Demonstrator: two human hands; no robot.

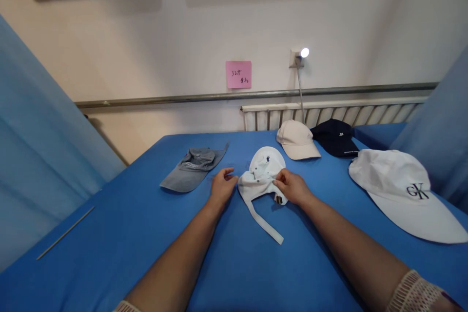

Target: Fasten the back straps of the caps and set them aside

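A white baseball cap (252,184) lies in the middle of the blue-covered table (234,273), its brim pointing away from me. Its back strap hangs loose toward me, and a small metal buckle shows at the right of the opening. My right hand (292,185) pinches the cap's right side between thumb and fingers. Just left of the cap is my left hand (223,186), its fingers curved and apart, holding nothing. A grey cap (190,170) lies flattened farther left.
A beige cap (297,139) and a navy cap (335,137) sit at the back right. A larger white cap (398,192) with black letters is at the right edge. A thin stick (66,233) lies at left. Blue curtains (40,146) flank the table; a radiator (329,114) stands behind.
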